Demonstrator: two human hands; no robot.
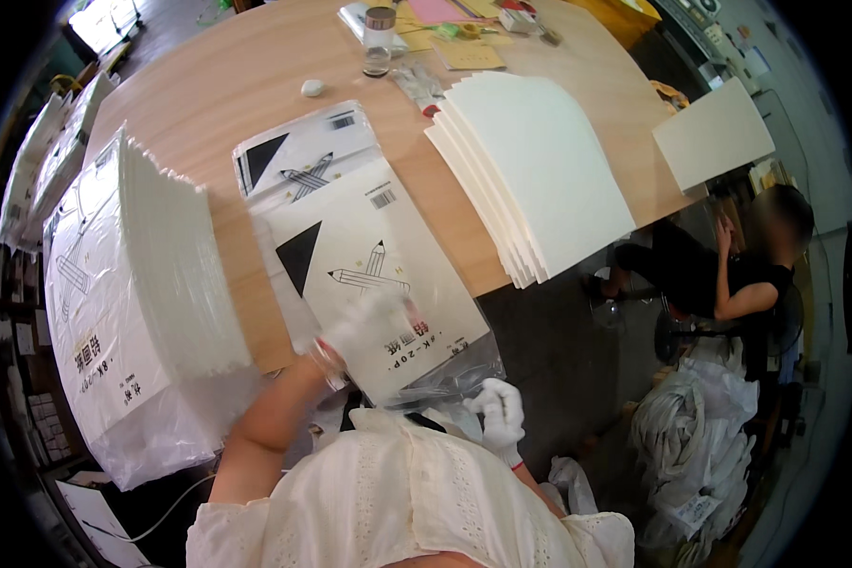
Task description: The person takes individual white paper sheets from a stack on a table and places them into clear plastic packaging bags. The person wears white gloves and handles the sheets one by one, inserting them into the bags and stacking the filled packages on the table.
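Observation:
In front of me a drawing-paper packet in a clear plastic bag lies on others of its kind, its cover printed with a black triangle and crossed pencils. My left hand, in a white glove, is over the lower part of the cover, its fingers smeared by motion. Loose clear plastic sticks out past the packet's near edge. Just right of that plastic is my right hand, also white-gloved, with its fingers curled in. Whether it pinches anything cannot be made out.
Bagged packets are piled at the left. White sheets lie in fanned stacks at the right. Farther back are a glass jar, a small white object and stationery. A person sits at the right near plastic-wrapped bundles.

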